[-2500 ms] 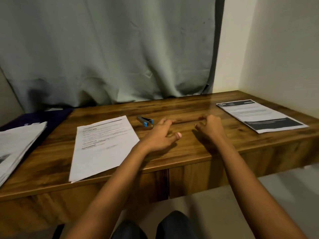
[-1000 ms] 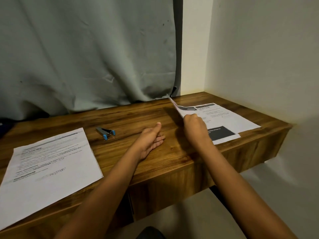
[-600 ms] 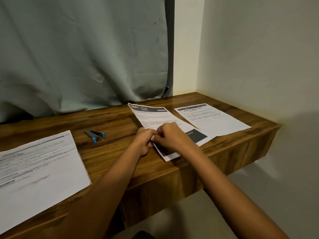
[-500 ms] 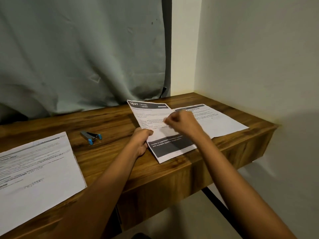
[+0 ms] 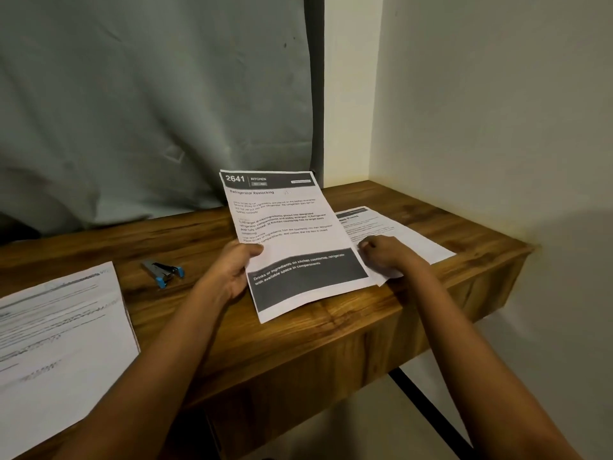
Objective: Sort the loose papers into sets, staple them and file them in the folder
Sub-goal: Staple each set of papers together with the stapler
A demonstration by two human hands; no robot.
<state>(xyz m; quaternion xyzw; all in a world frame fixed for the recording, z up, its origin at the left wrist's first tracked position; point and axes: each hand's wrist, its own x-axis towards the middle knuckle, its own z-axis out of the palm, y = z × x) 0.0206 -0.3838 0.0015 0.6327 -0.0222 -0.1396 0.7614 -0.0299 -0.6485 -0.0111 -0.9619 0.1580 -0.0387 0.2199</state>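
The left hand (image 5: 232, 273) pinched the left edge of the kitchen sheet (image 5: 292, 234), thumb on top and fingers beneath. It held the sheet tilted up off the desk (image 5: 331, 327), just right of the stapler (image 5: 162, 270). Held by one edge only, the sheet could have sagged, creased or slipped free.

The right hand (image 5: 388, 257) lay farther right of the stapler on the second sheet (image 5: 404, 234), fingers curled; whether they pinched it could not be told. A careless drag there could have pushed that sheet over the desk's front edge. The pile (image 5: 59, 343) lay left of the stapler.

Half a second before, both hands were on the kitchen sheet, which lay lower. The right hand had since moved to the second sheet.
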